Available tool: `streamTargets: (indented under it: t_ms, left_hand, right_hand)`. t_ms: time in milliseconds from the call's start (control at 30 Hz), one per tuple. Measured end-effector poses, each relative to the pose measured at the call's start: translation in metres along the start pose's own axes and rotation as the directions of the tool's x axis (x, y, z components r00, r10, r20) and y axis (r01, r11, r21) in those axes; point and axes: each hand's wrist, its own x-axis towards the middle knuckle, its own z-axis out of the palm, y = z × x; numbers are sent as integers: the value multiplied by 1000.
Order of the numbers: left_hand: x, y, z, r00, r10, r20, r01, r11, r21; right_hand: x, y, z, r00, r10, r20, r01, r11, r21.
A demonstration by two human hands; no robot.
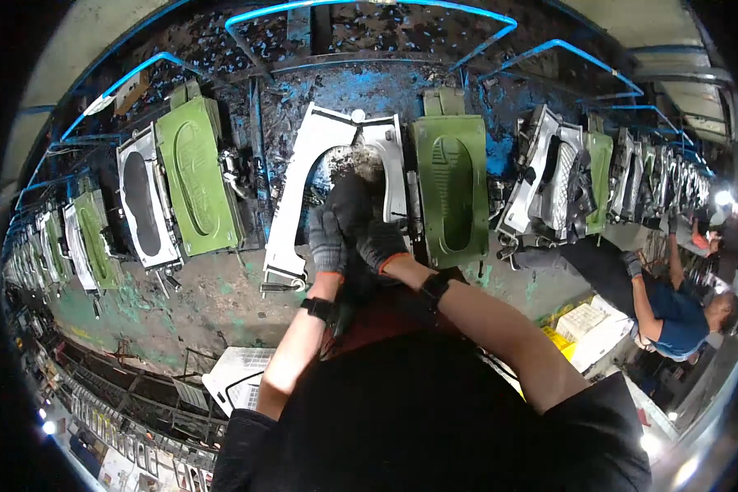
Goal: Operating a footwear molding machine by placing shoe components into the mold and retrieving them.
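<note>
Green plate (169, 160) sat left of the left hand (329, 239). White frame (289, 215) was nearer, just beside that hand. Dark rounded item (350, 198) was between left and right hand (380, 243), both against it; couldn't tell if either gripped. Second green plate (477, 184): right of right hand.

1 wide fisheye view looks down from the wearer's head, past a black shirt (377, 410), to the left hand (328, 239) and right hand (382, 243) nearby; straight edges curve toward the rim.
</note>
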Motion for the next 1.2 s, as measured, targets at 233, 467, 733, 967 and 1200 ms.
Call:
streamTargets:
  t_ms: [233, 467, 733, 967, 1200]
  left_hand:
    - [14, 5, -1, 986, 132, 106, -95, 948, -303]
    - [62, 84, 40, 994, 99, 43, -70, 895, -440]
    - [6, 13, 21, 981, -156, -112, 116, 946, -304]
    - [36, 177, 12, 931, 167, 324, -190, 981, 42]
    - [-13, 12, -31, 993, 110, -53, -50, 764, 643]
  right_hand:
    - [-9, 29, -6, 879, 88, -468, 83, 939, 334]
    - [25, 49, -39, 802, 76, -592, 100, 961, 259]
    - [-23, 31, -39, 966, 82, -245, -16, 965, 260]
    - [-36, 43, -64, 984, 19, -179, 32, 961, 276]
    - [-5, -41, -127, 484, -843, -234, 697, 534, -479]
